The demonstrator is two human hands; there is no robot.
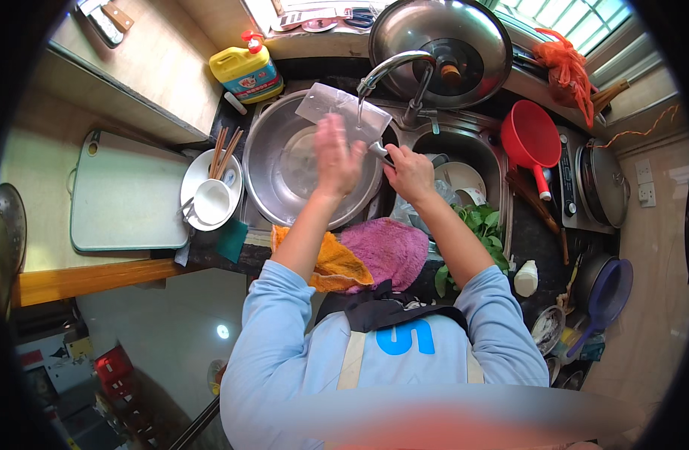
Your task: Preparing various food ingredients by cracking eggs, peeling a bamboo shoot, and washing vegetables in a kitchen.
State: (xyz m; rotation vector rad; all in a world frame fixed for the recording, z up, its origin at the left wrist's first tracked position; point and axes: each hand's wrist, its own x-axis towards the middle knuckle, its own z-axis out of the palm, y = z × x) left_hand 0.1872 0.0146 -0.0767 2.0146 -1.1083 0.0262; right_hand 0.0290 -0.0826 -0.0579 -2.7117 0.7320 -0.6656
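Observation:
A metal cleaver (344, 109) lies under the stream of water from the curved chrome faucet (398, 59). My right hand (411, 171) is closed around its handle. My left hand (338, 154), blurred, is beside the blade with its fingers extended and grips nothing; whether it touches the blade I cannot tell. Below both is a large stainless steel basin (260, 163) over the left sink bowl. In the right sink bowl (493, 149) are dishes, a clear plastic bag and green leafy vegetables (482, 225).
Left of the basin stand a white plate with a bowl (212, 202) and chopsticks, and a cutting board (131, 197). Behind are a yellow detergent jug (246, 73) and a large wok lid (474, 34). A red ladle (530, 135) lies right; orange and pink cloths (386, 250) hang in front.

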